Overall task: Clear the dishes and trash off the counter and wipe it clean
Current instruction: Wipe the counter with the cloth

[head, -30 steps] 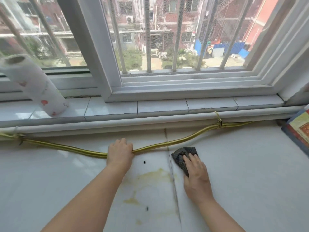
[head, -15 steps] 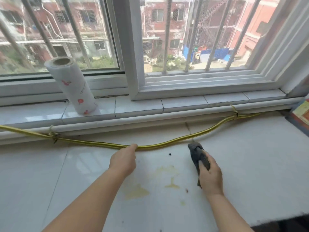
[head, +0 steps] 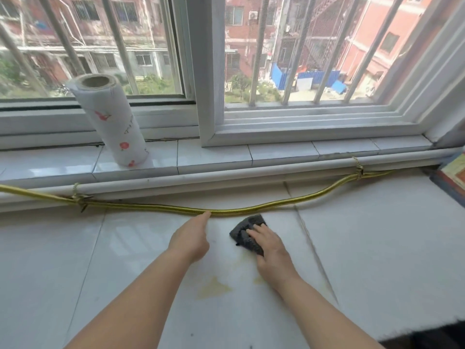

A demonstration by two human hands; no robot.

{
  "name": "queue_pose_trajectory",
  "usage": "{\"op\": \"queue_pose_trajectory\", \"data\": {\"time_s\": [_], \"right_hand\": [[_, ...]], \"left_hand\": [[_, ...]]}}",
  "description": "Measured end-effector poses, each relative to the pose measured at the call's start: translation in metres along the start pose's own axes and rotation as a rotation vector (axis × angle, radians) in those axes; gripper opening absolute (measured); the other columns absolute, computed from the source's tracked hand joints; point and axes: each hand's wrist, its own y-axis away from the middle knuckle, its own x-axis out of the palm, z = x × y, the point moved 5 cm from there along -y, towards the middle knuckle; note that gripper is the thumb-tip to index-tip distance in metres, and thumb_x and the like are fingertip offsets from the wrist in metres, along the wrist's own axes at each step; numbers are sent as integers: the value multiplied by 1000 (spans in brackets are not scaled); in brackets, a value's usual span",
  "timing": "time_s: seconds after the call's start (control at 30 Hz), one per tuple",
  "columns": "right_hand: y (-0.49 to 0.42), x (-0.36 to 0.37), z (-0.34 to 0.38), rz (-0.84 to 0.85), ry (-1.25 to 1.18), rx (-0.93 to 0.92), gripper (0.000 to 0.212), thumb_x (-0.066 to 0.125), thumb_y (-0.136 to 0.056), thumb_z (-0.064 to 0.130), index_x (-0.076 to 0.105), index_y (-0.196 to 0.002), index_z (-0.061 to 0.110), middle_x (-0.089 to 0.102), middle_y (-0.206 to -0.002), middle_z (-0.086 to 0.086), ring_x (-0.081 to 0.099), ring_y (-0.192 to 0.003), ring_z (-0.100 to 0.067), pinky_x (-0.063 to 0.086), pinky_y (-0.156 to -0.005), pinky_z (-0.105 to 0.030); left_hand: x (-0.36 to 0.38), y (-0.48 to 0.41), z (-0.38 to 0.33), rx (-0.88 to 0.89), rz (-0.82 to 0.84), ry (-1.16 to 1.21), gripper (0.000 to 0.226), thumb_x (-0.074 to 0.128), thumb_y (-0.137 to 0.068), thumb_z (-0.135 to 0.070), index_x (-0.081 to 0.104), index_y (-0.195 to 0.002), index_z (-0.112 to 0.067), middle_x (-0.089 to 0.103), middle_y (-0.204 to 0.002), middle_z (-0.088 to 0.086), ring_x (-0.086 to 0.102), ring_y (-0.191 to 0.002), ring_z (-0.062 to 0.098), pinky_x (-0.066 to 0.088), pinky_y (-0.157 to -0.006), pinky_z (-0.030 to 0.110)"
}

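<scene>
At the far left, a paper towel roll [head: 110, 122] is seen standing on the tiled sill, a little tilted, and it is not touched by anything. Below it a yellow hose [head: 141, 207] is stretched along the back edge of the counter [head: 377, 248]. The hose is touched by the left hand [head: 192, 238] with the forefinger stretched out; the other fingers are folded under and nothing is gripped, where a second ago the hose was met with a closed fist. Just beside it to the right, the dark cloth [head: 247, 230] is pressed flat on the counter under the straight fingers of the right hand [head: 269, 250]; it is not pinched, only pushed. Half a second ago the cloth was bunched up and more upright; now it is spread out. The small black speck that lay between the hands is no longer seen (it may be wiped off or only covered). The upper part of the yellow stain [head: 214, 288] looks fainter, but the lower patch is not yet reached. So the wiping is judged to be under way, not finished. At the far right edge a colourful box [head: 453, 177] is partly visible.
</scene>
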Motion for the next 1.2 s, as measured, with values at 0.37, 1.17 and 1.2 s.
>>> {"op": "queue_pose_trajectory", "data": {"time_s": [0.37, 1.17, 1.2], "right_hand": [[83, -89, -102, -464, -128, 562, 46, 51, -93, 8, 48, -139, 13, 44, -146, -6, 39, -135, -23, 32, -111, -36], [73, -73, -53, -478, -92, 577, 44, 55, -91, 16, 49, -135, 13, 43, -145, -11, 40, -132, -29, 33, -105, -37], [74, -59, -58, -337, -3, 602, 56, 57, -91, 30, 39, -142, 15, 31, -153, -9, 27, -140, -26, 24, -112, -38]], "left_hand": [[6, 10, 8, -2, -100, 97, 55, 33, -96, -6, 31, -148, -24, 33, -153, -5, 31, -141, 16, 29, -113, 31], [10, 58, 45, -95, -215, 70, 46, 34, -97, -8, 43, -141, -22, 44, -145, -6, 42, -132, 16, 36, -104, 28], [10, 58, 44, -94, -224, 51, 47, 34, -96, -7, 43, -140, -22, 45, -143, -7, 43, -131, 15, 37, -102, 26]]}}
